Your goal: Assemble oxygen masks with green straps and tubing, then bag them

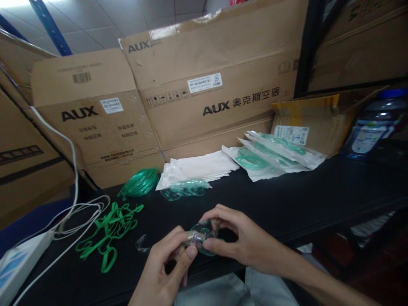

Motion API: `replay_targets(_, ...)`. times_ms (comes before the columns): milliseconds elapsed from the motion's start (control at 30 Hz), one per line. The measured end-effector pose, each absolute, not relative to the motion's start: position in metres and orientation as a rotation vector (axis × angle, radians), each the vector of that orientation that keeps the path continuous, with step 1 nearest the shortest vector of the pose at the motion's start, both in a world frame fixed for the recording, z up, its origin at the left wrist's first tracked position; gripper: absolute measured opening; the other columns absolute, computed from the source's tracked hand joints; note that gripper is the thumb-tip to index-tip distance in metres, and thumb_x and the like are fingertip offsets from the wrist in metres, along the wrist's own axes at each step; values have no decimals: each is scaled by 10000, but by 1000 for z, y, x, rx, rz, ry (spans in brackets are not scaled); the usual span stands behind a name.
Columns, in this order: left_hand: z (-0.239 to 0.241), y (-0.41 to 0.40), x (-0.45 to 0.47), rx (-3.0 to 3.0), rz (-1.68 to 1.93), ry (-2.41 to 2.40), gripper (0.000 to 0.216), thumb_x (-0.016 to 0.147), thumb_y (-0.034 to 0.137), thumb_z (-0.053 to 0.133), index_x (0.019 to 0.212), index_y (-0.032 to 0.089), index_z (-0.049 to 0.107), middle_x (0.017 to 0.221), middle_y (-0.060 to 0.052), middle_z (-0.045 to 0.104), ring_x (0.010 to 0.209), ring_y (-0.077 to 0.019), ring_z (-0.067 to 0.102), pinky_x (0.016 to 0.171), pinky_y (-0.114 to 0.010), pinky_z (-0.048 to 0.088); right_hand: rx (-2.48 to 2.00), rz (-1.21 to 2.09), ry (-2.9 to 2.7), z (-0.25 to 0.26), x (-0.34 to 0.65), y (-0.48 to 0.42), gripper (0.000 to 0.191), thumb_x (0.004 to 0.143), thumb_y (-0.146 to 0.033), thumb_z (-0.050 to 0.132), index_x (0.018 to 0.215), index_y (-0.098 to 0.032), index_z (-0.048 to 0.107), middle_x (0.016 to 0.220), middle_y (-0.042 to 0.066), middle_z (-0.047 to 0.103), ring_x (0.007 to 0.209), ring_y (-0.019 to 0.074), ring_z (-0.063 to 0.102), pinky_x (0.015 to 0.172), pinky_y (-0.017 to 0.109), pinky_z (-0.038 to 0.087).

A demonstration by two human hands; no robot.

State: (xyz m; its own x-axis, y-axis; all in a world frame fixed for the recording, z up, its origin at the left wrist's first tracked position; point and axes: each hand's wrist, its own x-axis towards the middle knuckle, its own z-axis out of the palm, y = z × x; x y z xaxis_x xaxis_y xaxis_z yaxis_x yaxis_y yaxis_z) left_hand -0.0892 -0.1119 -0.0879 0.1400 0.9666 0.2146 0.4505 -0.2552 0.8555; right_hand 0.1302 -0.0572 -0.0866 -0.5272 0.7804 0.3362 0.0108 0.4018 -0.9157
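Observation:
Near the front edge of the table, both hands are closed on a clear, green-tinted oxygen mask (205, 231). My left hand (167, 261) pinches a small clear part at its left side between thumb and fingertips. Opposite it, my right hand (240, 236) grips the mask's rim with thumb and bent fingers. Much of the mask is covered by the fingers. To the left of my hands lie some thin clear strips (142, 243) and a tangle of green elastic straps (110, 231). Several more clear masks (185, 189) lie in a row just beyond.
Behind are a coil of green tubing (140, 182), white pouches (200, 168) and packed pouches with green tubing (274, 155). Cardboard boxes (178, 123) wall off the back. A power strip (25, 263) with white cables is at left, a blue-capped bottle (369, 127) at right.

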Motion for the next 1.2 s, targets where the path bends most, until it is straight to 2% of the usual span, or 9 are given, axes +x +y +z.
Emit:
replay_targets(100,-104,-115,-99,1792,1209,1501,304,866,469,735,1035,226,801,963,-80,729,747,-201,697,717,-268,575,-695,1141,-1899,-86,131,-58,283,874,-367,778,1101,-214,707,943,-1,612,868,149,581,802,260,487)
replay_targets(200,-108,-116,-102,1794,1337,1566,315,803,466,792,1044,264,820,1169,-94,737,1035,-276,700,924,-322,561,-709,1125,-1928,-85,131,-57,289,861,-354,791,1100,-216,706,943,-4,606,872,151,578,806,264,476)
replay_targets(267,-101,-114,-98,1845,1289,1521,247,825,454,774,958,252,826,1025,-82,748,912,-243,705,845,-284,571,-710,1173,-1905,-84,131,-57,310,832,-344,818,1093,-210,715,941,-7,600,873,152,578,813,269,472)
replay_targets(367,-88,-110,-89,1887,1150,1409,276,915,440,683,813,202,779,760,-38,639,599,-138,587,568,-199,500,-678,1377,-1770,-83,128,-55,340,777,-375,866,1014,-181,719,935,-4,609,872,154,582,829,281,469)
replay_targets(500,-86,-106,-87,1719,1167,1301,345,957,496,619,871,185,740,756,-2,563,449,-57,439,404,-160,354,-511,1742,-1532,-79,123,-54,418,755,-406,888,1002,-166,650,916,3,646,873,149,596,820,283,461)
replay_targets(700,-91,-105,-95,1624,1222,1246,388,929,540,651,855,172,748,819,-30,626,425,-31,431,412,-164,338,-312,2005,-1254,-79,112,-60,375,824,-424,840,971,-166,611,870,26,685,784,143,632,753,296,501)
replay_targets(833,-87,-105,-95,1601,1192,1204,393,912,546,674,861,169,771,797,-26,611,410,-17,418,393,-151,302,-281,2107,-1111,-82,109,-61,336,820,-392,845,925,-121,676,840,62,695,750,153,638,686,303,550)
replay_targets(1000,-83,-105,-94,1564,1179,1192,384,844,534,752,848,153,795,773,-41,626,407,-26,408,363,-153,338,-404,2090,-1108,-81,111,-62,334,770,-380,881,848,-83,749,805,71,700,698,131,622,650,272,534)
replay_targets(1200,-85,-103,-98,1534,1146,1211,341,789,490,813,857,155,813,730,-25,600,406,-29,393,340,-144,341,-572,1923,-1165,-79,110,-63,380,703,-446,906,805,-111,758,710,38,699,591,115,570,552,247,464)
